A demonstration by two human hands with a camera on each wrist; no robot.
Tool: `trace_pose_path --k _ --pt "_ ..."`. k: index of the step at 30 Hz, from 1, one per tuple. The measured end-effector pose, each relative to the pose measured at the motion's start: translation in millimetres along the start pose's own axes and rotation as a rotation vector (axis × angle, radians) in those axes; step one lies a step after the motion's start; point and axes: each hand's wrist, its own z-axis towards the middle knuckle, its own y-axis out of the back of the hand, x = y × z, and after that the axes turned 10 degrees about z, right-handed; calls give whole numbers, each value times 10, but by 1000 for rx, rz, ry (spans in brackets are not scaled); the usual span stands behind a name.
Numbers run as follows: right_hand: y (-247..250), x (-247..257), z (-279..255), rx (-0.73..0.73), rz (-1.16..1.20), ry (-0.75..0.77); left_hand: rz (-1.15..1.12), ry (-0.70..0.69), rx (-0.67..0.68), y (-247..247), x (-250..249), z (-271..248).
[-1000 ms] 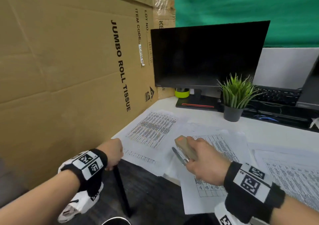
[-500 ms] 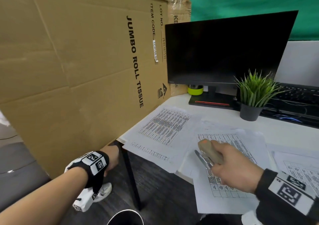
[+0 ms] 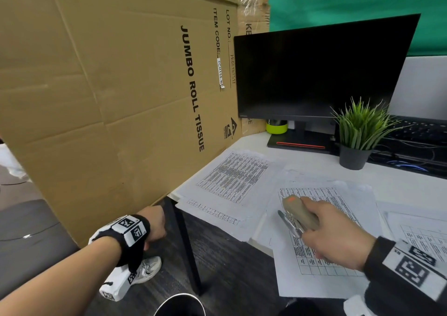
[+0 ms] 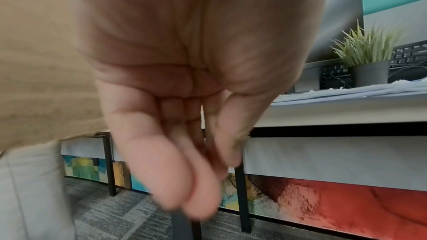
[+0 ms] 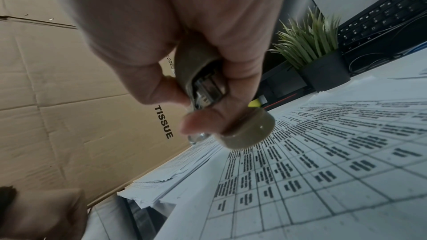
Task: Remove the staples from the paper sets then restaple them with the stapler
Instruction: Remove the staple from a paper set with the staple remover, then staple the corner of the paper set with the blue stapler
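Observation:
My right hand (image 3: 321, 231) grips a beige stapler (image 3: 296, 209) with an orange mark on its nose, held a little above a printed paper set (image 3: 314, 279) that overhangs the desk's front edge. In the right wrist view my fingers (image 5: 203, 125) curl round the stapler (image 5: 249, 132), and its metal magazine shows between them. Another paper set (image 3: 232, 177) lies at the desk's left corner, and a third (image 3: 420, 238) lies at the right. My left hand (image 3: 154, 226) hangs below the desk corner; its fingertips (image 4: 175, 185) are bunched against the thumb, with nothing visible between them.
A tall cardboard box (image 3: 108, 97) walls off the left side. A dark monitor (image 3: 314, 68), a potted plant (image 3: 355, 136), a keyboard (image 3: 420, 131) and a yellow-green cup (image 3: 277, 126) stand at the back. A black desk leg (image 3: 186, 243) and a round bin rim (image 3: 180, 303) are below.
My left hand has sunk slightly below the desk corner. My right hand keeps the stapler over the same paper set. The head view has shifted.

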Motion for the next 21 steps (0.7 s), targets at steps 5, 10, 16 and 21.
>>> trace_pose_path --k 5,10,16,21 --pt "41 -26 -23 -3 28 -6 143 -23 43 -15 -25 -5" --pt "203 -63 -84 0 147 -40 163 -17 11 98 -126 -63" --pt "806 -425 -245 -230 305 -186 106 -174 -26 737 -585 -206" --pt "1504 -1098 -643 -601 490 -380 -107 -466 -194 1231 -1672 -361"
